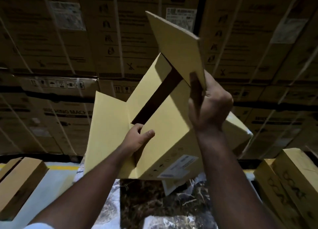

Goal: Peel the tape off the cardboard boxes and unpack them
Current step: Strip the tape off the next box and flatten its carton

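While the yellow box (165,125) hangs tilted at centre frame, the left hand (137,139) grips its opened edge at seven o'clock and the right hand (206,108) pinches the flap (177,44) at one o'clock; that flap could tear, or the box could slip and drop.

- big stacked appliance cartons (68,44) with white straps, walling off everything beyond the hands
- crinkly plastic wrap (160,204) over something dark, right under the forearms
- yellow floor line (65,167), off past the left arm
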### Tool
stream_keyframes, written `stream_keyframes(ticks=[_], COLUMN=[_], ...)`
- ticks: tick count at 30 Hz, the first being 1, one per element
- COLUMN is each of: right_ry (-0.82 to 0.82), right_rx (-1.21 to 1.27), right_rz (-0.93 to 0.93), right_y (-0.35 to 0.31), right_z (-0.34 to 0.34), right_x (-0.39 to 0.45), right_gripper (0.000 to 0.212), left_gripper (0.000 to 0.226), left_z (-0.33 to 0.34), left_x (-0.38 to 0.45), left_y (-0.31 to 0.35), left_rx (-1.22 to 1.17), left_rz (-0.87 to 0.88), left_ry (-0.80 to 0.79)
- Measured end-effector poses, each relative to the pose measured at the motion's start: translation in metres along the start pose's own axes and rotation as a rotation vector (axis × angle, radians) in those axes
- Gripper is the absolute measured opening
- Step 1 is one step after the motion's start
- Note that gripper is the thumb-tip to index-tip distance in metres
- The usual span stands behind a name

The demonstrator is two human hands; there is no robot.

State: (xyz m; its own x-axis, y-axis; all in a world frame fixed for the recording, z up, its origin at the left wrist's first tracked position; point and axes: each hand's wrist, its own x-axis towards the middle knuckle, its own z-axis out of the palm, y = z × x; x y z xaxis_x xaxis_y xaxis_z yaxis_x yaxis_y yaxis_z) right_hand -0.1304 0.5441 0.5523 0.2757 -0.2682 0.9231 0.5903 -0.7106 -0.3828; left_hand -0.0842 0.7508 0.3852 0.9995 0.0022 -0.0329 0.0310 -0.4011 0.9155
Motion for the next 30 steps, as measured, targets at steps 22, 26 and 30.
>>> stream_keyframes(ticks=[22,26,30], right_ry=[-0.553,-0.053,-0.361], right_rx=[0.409,0.167,-0.076], right_rz=[0.266,0.882,1.439], right_y=[0.015,0.095,0.150], right_z=[0.077,0.004,0.001], right_x=[-0.186,-0.221,-0.252], right_gripper=[0.014,0.020,0.038], left_gripper=[0.051,0.050,0.036], left_z=[-0.079,-0.097,-0.090], left_x=[-0.048,-0.046,-0.022], left_y=[-0.089,-0.100,-0.086], left_rx=[-0.269,-0.177,0.216], left_rz=[-0.117,-0.081,0.157], left_ry=[0.339,0.488,0.662])
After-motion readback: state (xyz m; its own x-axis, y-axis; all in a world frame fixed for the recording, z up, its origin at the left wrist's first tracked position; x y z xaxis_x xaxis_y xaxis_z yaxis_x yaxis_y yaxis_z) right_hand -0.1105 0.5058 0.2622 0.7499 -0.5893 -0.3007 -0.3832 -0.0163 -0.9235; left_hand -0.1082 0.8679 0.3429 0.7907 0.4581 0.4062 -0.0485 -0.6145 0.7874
